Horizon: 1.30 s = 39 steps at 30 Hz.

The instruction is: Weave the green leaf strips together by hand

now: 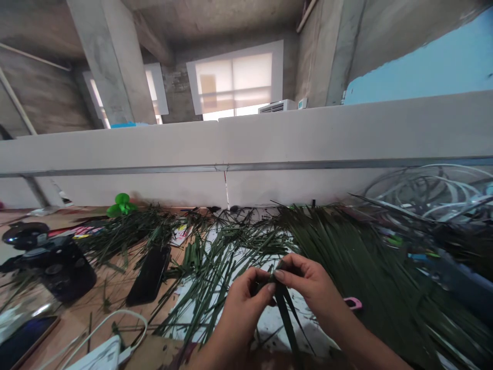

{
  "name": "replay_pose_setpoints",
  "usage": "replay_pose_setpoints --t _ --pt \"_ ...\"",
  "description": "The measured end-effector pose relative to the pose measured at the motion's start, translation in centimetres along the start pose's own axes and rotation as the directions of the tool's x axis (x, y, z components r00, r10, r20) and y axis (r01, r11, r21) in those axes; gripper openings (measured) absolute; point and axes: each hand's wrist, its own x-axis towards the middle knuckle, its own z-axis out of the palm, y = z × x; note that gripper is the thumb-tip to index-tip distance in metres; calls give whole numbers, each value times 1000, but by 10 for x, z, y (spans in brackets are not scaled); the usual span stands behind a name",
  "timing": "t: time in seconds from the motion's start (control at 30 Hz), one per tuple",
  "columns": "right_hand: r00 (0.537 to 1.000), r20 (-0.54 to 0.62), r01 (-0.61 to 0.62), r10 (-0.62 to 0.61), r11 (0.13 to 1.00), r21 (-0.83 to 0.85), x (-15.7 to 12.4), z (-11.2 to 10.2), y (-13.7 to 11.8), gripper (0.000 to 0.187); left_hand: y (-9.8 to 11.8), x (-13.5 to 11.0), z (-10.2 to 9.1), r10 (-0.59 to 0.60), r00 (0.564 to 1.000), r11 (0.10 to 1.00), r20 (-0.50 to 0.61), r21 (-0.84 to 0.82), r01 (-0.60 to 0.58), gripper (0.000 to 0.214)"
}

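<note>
Right now, both bare hands are close together above the middle of the bench. The left hand (244, 303) and right hand (308, 288) pinch a small, dark folded bundle of narrow green palm-leaf strips (278, 280) between them. Each thumb presses down on the bundle, the other fingers curl close behind it, and the exact grip is hidden. Long strip ends hang down over a white paper sheet (269, 326). A broad heap of long dark green leaf strips (358, 262) lies to the right, with a small pink plastic handle (353, 303) at its edge. Loose green strips (227, 252) scatter ahead, beside a black smartphone (149, 275) on the wooden tabletop (115, 293). Farther left sits a black camera-like device (57, 270), and a white cable (123, 321) curves nearby.
</note>
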Motion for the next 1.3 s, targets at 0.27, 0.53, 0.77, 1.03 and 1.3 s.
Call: replay_pose_setpoints --t 0.27,0.53,0.77,1.03,1.3 --pt "998 25 -59 56 989 138 -1 1 6 25 -9 4 -6 14 999 998 50 -55 -12 27" --pt "998 -31 -52 57 987 150 2 0 6 26 -6 4 -12 36 999 997 21 73 -38 36" --pt "999 -30 -30 33 994 109 0 3 6 26 -4 -1 -7 122 992 928 -38 358 -100 20" --pt "999 -43 -2 6 997 72 -2 5 10 25 -6 -2 -6 146 989 935 -31 331 -127 15" --pt "999 -34 -16 17 1000 20 -1 6 12 27 -9 1 -8 151 986 930 -67 349 -119 16"
